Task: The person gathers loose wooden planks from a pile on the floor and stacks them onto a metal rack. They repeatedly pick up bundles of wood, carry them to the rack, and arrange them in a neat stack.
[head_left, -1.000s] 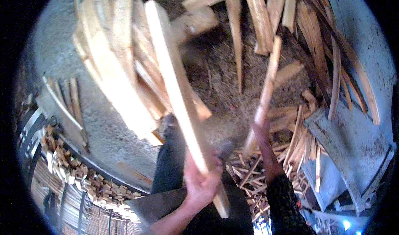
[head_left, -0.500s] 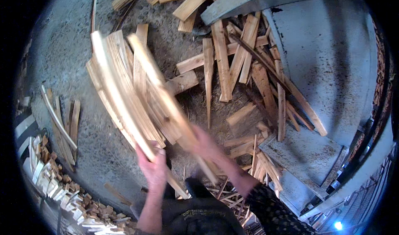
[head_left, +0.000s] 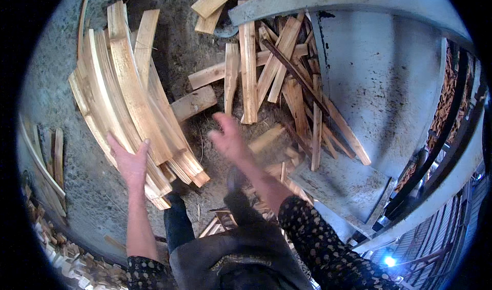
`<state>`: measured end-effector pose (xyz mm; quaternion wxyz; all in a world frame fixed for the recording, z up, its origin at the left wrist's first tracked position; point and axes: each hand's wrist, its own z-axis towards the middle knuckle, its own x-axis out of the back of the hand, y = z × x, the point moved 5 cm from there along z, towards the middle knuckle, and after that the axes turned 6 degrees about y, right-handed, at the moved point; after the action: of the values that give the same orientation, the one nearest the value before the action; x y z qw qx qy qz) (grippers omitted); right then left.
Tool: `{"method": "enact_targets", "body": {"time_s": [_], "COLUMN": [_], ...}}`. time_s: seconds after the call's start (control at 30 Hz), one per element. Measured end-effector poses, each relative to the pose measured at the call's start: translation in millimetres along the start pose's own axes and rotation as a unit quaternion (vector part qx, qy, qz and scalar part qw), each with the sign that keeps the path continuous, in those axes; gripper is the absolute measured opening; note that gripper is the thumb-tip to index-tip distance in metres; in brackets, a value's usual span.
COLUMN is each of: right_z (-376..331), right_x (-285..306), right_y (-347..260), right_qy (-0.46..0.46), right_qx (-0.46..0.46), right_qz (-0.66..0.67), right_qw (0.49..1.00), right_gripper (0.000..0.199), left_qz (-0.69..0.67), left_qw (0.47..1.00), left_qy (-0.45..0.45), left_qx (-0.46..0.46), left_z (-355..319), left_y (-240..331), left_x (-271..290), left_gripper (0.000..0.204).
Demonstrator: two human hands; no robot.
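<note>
A stack of long, pale wooden boards (head_left: pixel 134 80) lies slantwise in front of me on the left, its boards side by side and overlapping. My left hand (head_left: pixel 131 163) rests on the near end of the stack, thumb and fingers spread apart over the boards' edges. To the right of the stack, my right hand (head_left: pixel 231 142) is in the air with its fingers apart, holding nothing. A short wood block (head_left: pixel 195 103) lies just beyond it, against the stack's right side.
A loose heap of split wood pieces (head_left: pixel 292 80) lies ahead on the right, beside a large grey metal panel (head_left: pixel 369 85). A curved metal beam (head_left: pixel 328 0) crosses above the heap. More cut wood (head_left: pixel 72 262) is piled at the lower left on the concrete floor (head_left: pixel 61 95).
The boards in my hands have come down onto the stack. My right hand has let go and moved off the wood. My left hand's fingers have spread. The view has shifted right.
</note>
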<state>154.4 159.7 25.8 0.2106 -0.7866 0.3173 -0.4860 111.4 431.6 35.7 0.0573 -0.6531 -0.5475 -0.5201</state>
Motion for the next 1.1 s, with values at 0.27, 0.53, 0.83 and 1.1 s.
{"method": "enact_targets", "body": {"time_s": [0.27,0.53,0.83,1.1], "right_z": [40,52,77,75], "right_x": [83,100,64,50], "right_y": [196,258,230,172], "right_qy": [0.077,0.091,-0.002,-0.048], "right_qx": [-0.360,-0.351,-0.204,-0.151], "right_qz": [0.059,0.396,0.408,0.445], "right_qw": [0.928,0.843,0.890,0.881], "right_gripper": [0.094,0.047,0.072,0.065], "left_qz": [0.056,-0.080,0.094,0.109], "left_qw": [0.970,0.932,0.931,0.928], "left_qy": [0.131,-0.150,-0.081,-0.230], "left_qx": [-0.197,-0.321,-0.344,-0.271], "left_z": [-28,-82,4,27], "left_y": [56,130,160,163], "left_x": [3,-195,-302,-307], "left_gripper": [0.076,0.066,0.070,0.061]}}
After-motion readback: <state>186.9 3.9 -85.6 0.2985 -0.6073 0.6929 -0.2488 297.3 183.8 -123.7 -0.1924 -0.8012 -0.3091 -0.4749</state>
